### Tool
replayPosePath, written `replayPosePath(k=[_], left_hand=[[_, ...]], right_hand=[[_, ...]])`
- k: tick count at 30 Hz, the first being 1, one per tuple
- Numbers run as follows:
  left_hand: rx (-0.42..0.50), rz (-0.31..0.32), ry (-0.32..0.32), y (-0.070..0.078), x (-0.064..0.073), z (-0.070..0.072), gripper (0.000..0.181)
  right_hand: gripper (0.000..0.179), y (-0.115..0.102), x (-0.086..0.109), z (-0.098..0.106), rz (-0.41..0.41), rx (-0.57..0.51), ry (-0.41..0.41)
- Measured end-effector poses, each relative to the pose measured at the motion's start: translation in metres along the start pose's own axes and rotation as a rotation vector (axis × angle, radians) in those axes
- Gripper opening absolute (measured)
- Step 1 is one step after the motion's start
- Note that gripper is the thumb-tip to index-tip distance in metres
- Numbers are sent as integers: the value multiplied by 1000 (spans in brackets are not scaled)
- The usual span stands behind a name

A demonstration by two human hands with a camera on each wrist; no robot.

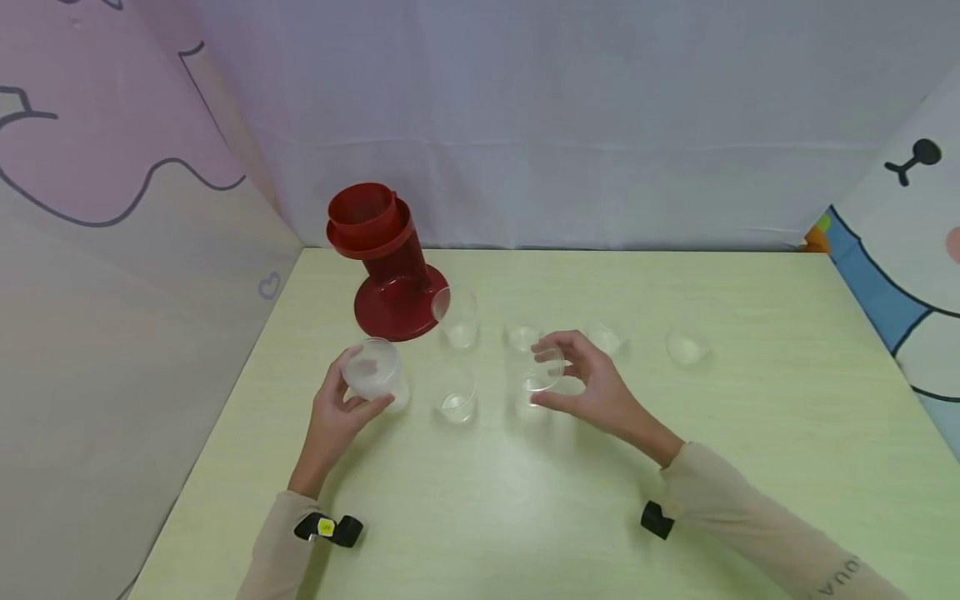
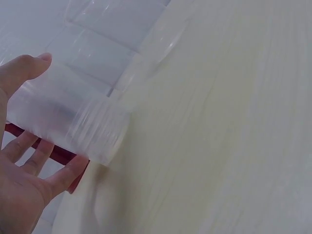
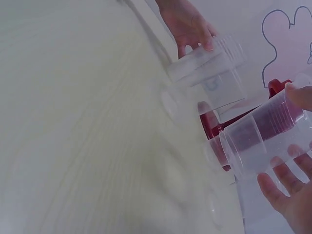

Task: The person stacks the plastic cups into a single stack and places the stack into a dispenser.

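Observation:
My left hand (image 1: 337, 412) grips a stack of clear plastic cups (image 1: 372, 371), thumb on one side and fingers on the other. Several close-set rims show on that stack (image 2: 92, 129) in the left wrist view. At the middle of the table, my right hand (image 1: 596, 390) holds a single clear plastic cup (image 3: 251, 139) between thumb and fingers. Between the two hands stands another clear cup (image 1: 456, 396). Behind it is a further cup (image 1: 459, 323), close beside the red stand.
A red stand (image 1: 393, 287) with a round base and a cup-shaped top is at the back left. More clear cups stand in a row behind and right of my right hand, the last cup (image 1: 687, 347) farthest right. A pale curtain (image 1: 555, 125) hangs behind the table.

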State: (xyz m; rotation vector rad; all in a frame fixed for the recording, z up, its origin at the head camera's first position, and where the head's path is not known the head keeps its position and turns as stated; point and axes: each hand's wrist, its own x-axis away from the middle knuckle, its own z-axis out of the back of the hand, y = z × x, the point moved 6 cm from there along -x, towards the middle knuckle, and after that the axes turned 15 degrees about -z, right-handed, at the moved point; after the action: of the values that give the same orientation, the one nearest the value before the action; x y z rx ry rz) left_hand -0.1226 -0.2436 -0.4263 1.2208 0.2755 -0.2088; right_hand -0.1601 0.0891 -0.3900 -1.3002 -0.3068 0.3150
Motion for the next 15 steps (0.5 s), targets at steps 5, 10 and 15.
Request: replayPosePath(k=[5,10,15], left_hand=[[-2,4,2,0,0,0,80],[-4,6,5,0,0,0,81],[5,1,5,-1,0,0,81]], right_hand=[[59,-29,5,1,31,-12,-15],[60,-30,2,3,52,-6,-18],[64,-26,-4,4,80,-20,-16]])
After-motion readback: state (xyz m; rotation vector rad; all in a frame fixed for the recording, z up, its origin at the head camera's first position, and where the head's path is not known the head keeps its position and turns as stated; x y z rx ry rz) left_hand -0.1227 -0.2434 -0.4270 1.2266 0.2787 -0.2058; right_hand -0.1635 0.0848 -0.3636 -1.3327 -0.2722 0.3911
